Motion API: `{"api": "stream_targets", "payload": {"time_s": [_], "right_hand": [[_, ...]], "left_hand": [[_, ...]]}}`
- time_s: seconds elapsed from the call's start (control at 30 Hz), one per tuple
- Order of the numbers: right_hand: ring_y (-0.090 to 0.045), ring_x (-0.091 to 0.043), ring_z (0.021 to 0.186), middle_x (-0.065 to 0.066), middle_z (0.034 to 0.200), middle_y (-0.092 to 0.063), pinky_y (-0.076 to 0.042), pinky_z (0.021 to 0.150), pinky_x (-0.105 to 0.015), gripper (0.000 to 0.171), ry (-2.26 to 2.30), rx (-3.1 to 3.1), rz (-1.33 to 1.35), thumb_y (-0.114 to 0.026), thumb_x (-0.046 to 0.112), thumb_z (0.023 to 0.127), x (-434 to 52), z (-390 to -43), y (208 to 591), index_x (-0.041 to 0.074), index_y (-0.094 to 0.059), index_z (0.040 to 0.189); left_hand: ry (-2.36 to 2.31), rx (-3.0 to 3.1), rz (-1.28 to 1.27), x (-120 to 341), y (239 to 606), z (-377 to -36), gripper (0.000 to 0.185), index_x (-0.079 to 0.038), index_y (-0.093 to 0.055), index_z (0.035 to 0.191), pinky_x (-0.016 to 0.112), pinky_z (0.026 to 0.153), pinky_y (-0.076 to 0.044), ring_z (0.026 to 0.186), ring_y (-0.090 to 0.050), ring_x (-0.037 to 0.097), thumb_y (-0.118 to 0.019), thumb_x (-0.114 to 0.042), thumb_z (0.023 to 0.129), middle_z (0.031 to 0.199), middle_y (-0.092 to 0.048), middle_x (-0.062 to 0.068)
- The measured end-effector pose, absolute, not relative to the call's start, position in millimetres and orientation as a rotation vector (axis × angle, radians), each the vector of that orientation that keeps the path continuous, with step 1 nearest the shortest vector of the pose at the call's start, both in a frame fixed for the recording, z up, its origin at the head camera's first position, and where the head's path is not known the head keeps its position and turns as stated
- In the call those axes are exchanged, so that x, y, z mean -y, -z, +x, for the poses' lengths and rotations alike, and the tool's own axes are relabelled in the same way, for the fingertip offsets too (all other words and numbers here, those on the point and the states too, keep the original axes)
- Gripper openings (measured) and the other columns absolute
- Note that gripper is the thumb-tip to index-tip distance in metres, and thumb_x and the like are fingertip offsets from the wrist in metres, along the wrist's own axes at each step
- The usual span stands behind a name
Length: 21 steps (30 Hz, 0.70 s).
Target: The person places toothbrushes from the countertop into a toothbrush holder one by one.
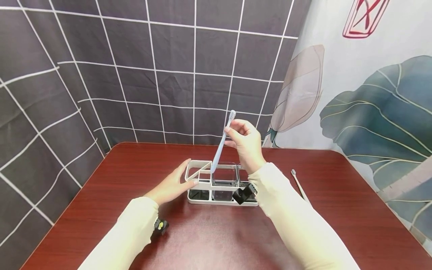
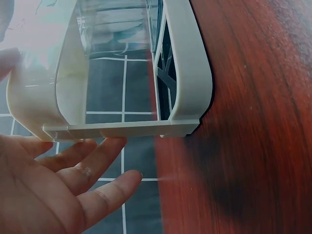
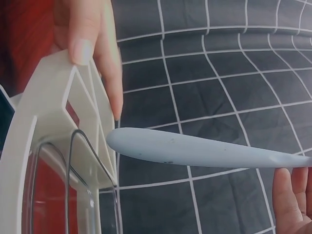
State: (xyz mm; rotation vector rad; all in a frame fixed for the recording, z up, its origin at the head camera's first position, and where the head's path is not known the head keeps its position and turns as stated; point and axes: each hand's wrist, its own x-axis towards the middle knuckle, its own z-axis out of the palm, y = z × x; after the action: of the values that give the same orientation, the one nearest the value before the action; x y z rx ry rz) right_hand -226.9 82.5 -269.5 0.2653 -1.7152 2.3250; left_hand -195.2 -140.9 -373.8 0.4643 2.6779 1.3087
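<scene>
Head view: right hand (image 1: 245, 144) pinches toothbrush (image 1: 221, 144) over rack (image 1: 221, 184).
Left hand (image 1: 173, 185), fingers spread, touches its end.

In the head view the right forearm (image 1: 270, 191) covers the right end of the white organizer (image 1: 202, 180), so what sits in that compartment cannot be told. The second toothbrush (image 1: 298, 185) on the table runs behind the sleeve, its handle end hidden. In the right wrist view the pale blue toothbrush (image 3: 195, 148) is cut off at the right edge, bristles out of frame, and only fingertips (image 3: 287, 195) of the right hand show. In the left wrist view the left hand (image 2: 53, 190) is cut by the lower left edge, and the table (image 2: 253, 122) is blurred
</scene>
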Motion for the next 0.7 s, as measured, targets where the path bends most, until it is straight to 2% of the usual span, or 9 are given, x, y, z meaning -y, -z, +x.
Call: {"api": "stream_targets", "payload": {"time_s": [0.27,0.7], "right_hand": [[-0.062,-0.008,0.075,0.002,0.081,-0.060,-0.057,0.061,-0.027,0.020,-2.322,1.740,0.284,-0.063,-0.010,0.085,-70,-229,275,0.007,-0.061,0.096],[-0.064,-0.009,0.073,-0.006,0.086,-0.063,-0.057,0.062,-0.026,0.018,-2.299,1.849,0.293,-0.064,-0.009,0.083,-54,-230,289,0.000,-0.061,0.098]], "left_hand": [[-1.308,-2.663,0.471,142,373,-195,0.082,-0.011,-0.017,0.155,0.058,0.113,-0.022,0.144,-0.024,0.034,-0.062,-0.038,0.091,0.158,-0.022,0.016],[-1.349,-2.637,0.485,143,374,-195,0.081,-0.010,-0.017,0.155,0.057,0.112,-0.023,0.143,-0.024,0.034,-0.061,-0.035,0.092,0.158,-0.022,0.016]]}}
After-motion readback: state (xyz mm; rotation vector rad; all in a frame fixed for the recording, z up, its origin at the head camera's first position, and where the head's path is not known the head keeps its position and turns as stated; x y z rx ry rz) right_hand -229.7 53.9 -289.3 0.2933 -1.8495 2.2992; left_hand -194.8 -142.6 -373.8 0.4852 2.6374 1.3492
